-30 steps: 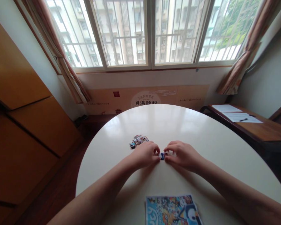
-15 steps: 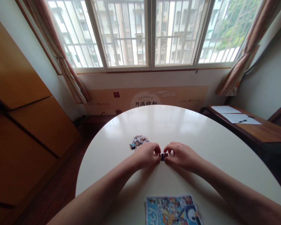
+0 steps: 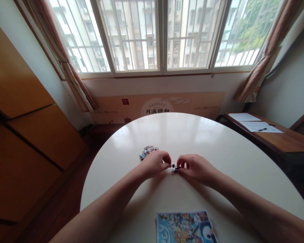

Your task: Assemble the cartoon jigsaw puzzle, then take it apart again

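Observation:
Small dark puzzle pieces (image 3: 175, 170) lie on the white round table (image 3: 126, 209), between my two hands. My left hand (image 3: 159, 162) pinches a small dark piece at its fingertips, just left of the others. The fingers of my right hand (image 3: 191, 165) are closed on the right edge of the dark pieces. Behind my left hand is a heap of mixed puzzle pieces (image 3: 145, 153), partly hidden by that hand. A colourful picture sheet (image 3: 184, 227) with a cartoon figure lies at the near edge of the view.
At the right stands a wooden side table (image 3: 291, 137) with papers (image 3: 260, 127) and a dark pen on it. An orange-brown cabinet (image 3: 27, 162) fills the left side. A printed cardboard panel (image 3: 207, 104) is behind the table, below the barred windows.
My left hand has moved slightly up and left, and the dark pieces between my hands now show a gap and a changed outline. My right hand has barely moved.

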`<state>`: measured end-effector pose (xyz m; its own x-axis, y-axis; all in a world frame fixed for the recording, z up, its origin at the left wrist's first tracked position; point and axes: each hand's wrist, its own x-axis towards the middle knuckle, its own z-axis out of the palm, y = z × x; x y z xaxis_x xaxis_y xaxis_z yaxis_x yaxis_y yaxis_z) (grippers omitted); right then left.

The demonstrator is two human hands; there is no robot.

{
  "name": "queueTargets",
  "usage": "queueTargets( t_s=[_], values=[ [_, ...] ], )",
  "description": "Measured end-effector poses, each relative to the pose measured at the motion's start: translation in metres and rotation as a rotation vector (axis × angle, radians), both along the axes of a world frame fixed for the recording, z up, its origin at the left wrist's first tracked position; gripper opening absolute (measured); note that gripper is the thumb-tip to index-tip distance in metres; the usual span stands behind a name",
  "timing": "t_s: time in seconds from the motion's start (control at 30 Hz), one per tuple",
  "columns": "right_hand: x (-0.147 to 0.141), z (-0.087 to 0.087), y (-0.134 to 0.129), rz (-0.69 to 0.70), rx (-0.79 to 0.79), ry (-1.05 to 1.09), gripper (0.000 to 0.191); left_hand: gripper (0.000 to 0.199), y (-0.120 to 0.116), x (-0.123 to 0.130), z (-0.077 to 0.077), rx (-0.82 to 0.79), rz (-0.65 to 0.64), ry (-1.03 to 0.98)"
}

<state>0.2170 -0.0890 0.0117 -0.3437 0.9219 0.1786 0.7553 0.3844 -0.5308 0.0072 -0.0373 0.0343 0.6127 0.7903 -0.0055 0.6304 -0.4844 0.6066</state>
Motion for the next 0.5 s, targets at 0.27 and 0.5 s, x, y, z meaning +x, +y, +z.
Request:
queueTargets(
  t_s=[0.27, 0.5],
  values=[
    [0.003, -0.003, 0.003, 0.006, 0.044, 0.064, 0.01, 0.009, 0.016, -0.024, 0.015, -0.008, 0.115, -0.108],
    [0.007, -0.007, 0.005, -0.001, 0.069, 0.123, 0.014, 0.022, 0.044, -0.084, 0.039, -0.128, 0.233, 0.105]
  ],
)
